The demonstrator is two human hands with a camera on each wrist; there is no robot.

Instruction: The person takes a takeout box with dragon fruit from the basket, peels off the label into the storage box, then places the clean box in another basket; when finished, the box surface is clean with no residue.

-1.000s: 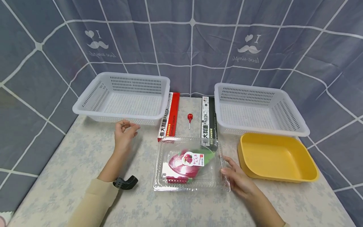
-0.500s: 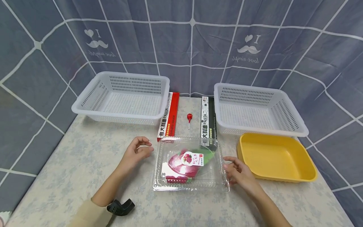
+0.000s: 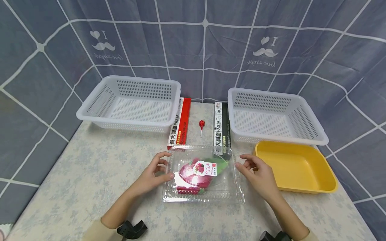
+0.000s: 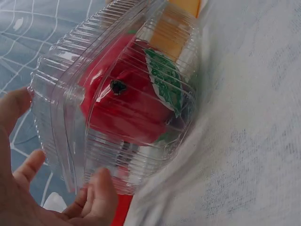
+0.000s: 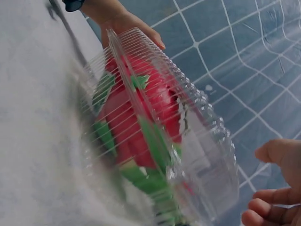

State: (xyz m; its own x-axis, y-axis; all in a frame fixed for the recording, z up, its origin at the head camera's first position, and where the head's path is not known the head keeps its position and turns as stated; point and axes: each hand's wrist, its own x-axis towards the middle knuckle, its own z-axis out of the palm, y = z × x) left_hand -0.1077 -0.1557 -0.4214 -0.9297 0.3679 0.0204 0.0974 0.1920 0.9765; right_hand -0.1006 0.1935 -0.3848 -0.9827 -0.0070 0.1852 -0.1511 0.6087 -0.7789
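Observation:
A clear plastic clamshell box (image 3: 229, 187) lies at the middle front of the table. Inside is a red dragon fruit (image 4: 124, 101) with green leaf tips, beneath a white label (image 3: 208, 168). My left hand (image 3: 150, 175) is spread along the box's left side. In the left wrist view its thumb reaches the lid's edge, and other fingers lie close along the side wall. On the opposite side is my right hand (image 3: 260, 175), fingers loosely bent, with nothing in them. A gap shows between it and the box in the right wrist view.
White perforated baskets stand at the back left (image 3: 90, 115) and back right (image 3: 321, 139). In front of the right one is a yellow bin (image 3: 297, 167). Between the baskets lie a red pasta box (image 3: 182, 124), a black pasta box (image 3: 223, 129) and a red lollipop (image 3: 201, 124).
My left hand has come from beside the left basket to the clamshell's left side. My right hand has shifted slightly up along the right side. The clamshell stays in place.

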